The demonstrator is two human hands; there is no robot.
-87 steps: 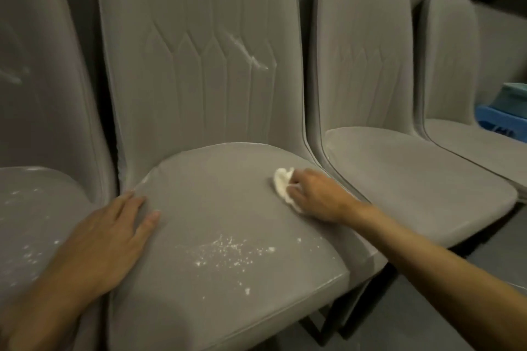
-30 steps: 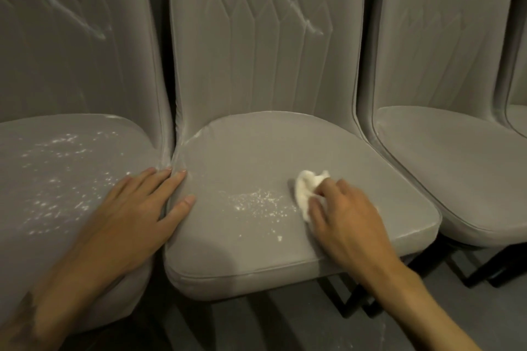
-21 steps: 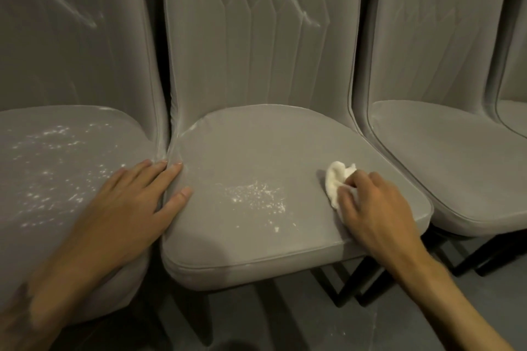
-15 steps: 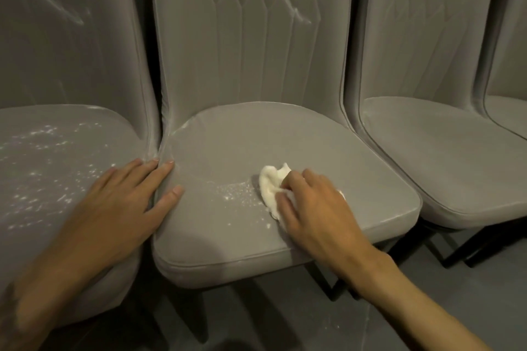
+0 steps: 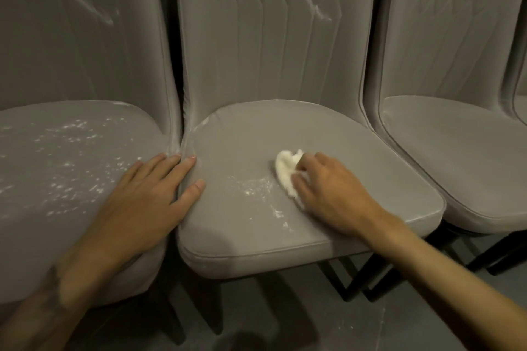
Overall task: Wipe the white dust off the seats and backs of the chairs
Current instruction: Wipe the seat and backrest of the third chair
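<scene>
My right hand (image 5: 333, 196) had drawn the cloth (image 5: 286, 172) just right of the dust (image 5: 256, 186), fingers clamped on it; my left hand (image 5: 142, 202) lay flat, fingers spread. Firm, overlapping strokes seemed best.

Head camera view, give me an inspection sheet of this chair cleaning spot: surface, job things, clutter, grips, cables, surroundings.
Surface: middle seat carries a dust patch just left of the white cloth.
Job's things: white cloth lies on the middle seat under the right hand; left seat is speckled with dust; left back and middle back each show a white streak; right seat shows no dust patch.
Clutter: nothing seen.
Grips: left hand lies flat across the gap between left and middle seats; right hand holds the cloth against the seat.
Cables: nothing seen.
Surroundings: grey floor, black chair legs.
</scene>
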